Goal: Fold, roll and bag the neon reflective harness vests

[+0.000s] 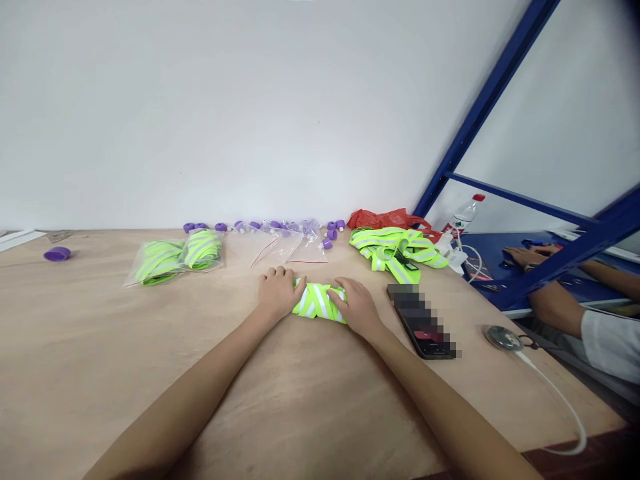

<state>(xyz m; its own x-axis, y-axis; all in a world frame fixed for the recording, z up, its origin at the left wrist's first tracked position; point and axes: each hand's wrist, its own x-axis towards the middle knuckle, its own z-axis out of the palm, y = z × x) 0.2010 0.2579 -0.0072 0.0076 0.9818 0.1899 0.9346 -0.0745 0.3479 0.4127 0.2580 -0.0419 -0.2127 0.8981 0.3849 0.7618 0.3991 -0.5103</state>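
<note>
A folded bundle of yellow-green reflective strap with silvery stripes [319, 301] lies on the wooden table in front of me. My left hand [281, 292] grips its left end, the thumb resting on top. At the right end, my right hand [357, 308] closes round the bundle with bent fingers. Beyond the hands lie clear zip bags [285, 245], flat on the table. Two bagged reflective bundles, one [159, 261] beside the other [203, 250], sit to the left. A loose heap of the same strap [395, 247] is at the back right.
Several purple caps [275, 225] line the wall, and a purple ring-like piece [57, 253] lies far left. Right of my hands are a phone [420, 323] and a round device with a white cable [504, 338]. Behind a blue frame [480, 107], another person's arm [555, 307] rests.
</note>
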